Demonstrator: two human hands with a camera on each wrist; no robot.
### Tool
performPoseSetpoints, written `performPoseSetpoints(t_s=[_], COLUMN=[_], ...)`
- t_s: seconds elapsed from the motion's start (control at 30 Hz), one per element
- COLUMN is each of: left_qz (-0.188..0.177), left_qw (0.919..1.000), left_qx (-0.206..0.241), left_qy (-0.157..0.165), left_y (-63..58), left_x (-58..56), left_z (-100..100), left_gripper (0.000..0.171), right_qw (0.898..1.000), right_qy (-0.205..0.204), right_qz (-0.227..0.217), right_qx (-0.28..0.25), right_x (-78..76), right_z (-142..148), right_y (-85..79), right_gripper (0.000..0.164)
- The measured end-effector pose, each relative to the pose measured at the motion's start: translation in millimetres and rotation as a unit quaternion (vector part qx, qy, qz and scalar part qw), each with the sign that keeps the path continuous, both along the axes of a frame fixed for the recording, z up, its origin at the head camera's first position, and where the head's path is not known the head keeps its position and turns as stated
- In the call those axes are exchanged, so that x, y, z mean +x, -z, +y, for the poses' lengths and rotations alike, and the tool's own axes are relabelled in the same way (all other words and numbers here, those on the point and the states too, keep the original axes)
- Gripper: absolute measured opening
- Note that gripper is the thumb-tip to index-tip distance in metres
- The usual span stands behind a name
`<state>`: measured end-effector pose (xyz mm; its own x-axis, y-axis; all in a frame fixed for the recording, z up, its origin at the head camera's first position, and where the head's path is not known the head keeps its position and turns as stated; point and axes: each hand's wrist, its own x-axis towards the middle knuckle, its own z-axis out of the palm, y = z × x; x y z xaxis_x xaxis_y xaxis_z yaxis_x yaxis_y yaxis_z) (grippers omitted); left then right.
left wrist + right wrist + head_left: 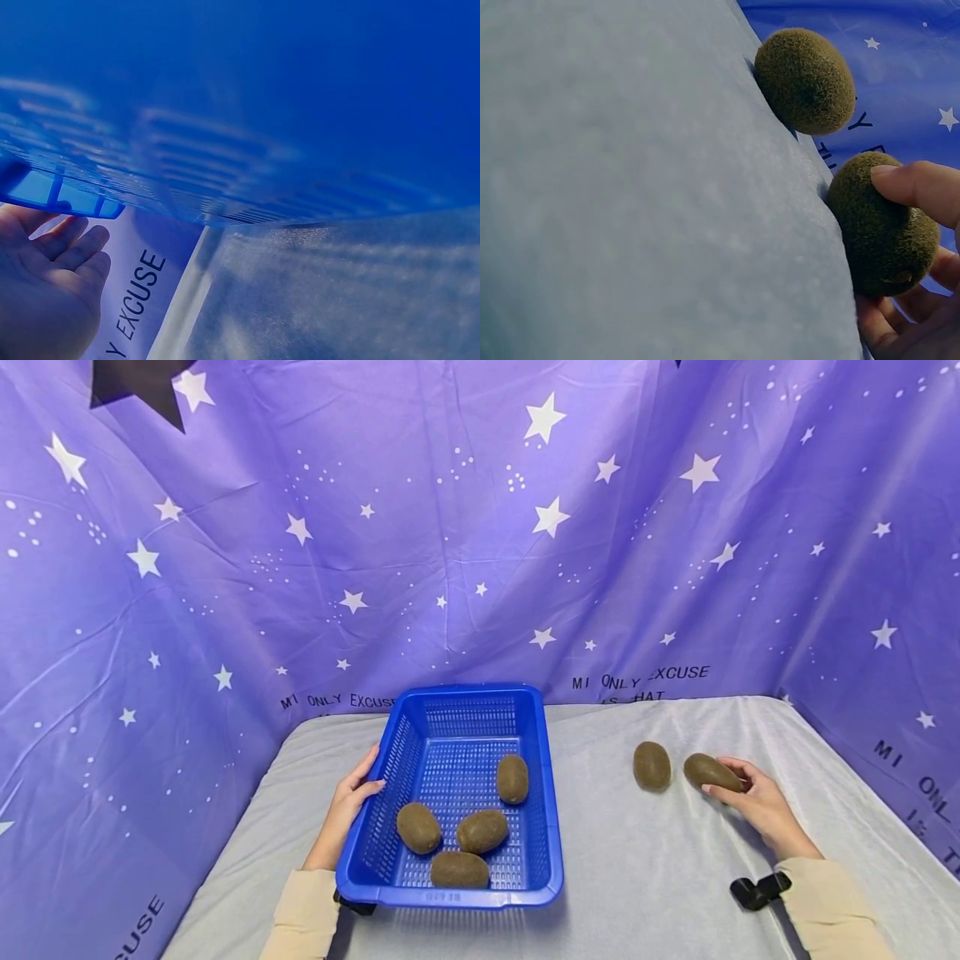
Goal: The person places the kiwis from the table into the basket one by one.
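At the left long side of a blue plastic basket, my left hand grips the rim, thumb on top and fingers under the edge. The basket looks lifted toward me at its near end, casting a shadow below. Several brown fuzzy kiwis lie inside on its slotted floor, mostly near the front. To the right, my right hand holds another kiwi between thumb and fingers, low over the cloth. One more loose kiwi rests on the cloth just left of it.
A pale grey cloth covers the table. Behind and along both sides hangs a purple curtain with white stars and lettering, meeting the table's back edge. A black strap device sits on my right wrist.
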<state>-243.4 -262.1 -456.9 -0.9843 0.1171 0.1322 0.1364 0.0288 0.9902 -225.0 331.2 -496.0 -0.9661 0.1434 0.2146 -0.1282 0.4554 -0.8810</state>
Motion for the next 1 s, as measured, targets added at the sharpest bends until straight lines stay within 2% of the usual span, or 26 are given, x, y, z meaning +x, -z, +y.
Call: performPoseSetpoints(t_s=[0.6,1.0], left_qz=[0.008,-0.008], left_qw=[1.0,0.9999], left_qx=[-0.002,0.01], left_qy=[-0.004,0.0], left_y=[0.5,-1.1], left_x=[-2.8,-0.1], left_z=[0,0], left_gripper=[0.061,0.062], right_qw=[0.999,0.999], right_qy=[0.038,0.032], right_qz=[0.014,0.003], right_qx=[-0.013,0.015], right_x=[3.6,2.8], right_z=[-3,-9], right_y=[-6.0,-11.8], right_gripper=[0.045,0.056])
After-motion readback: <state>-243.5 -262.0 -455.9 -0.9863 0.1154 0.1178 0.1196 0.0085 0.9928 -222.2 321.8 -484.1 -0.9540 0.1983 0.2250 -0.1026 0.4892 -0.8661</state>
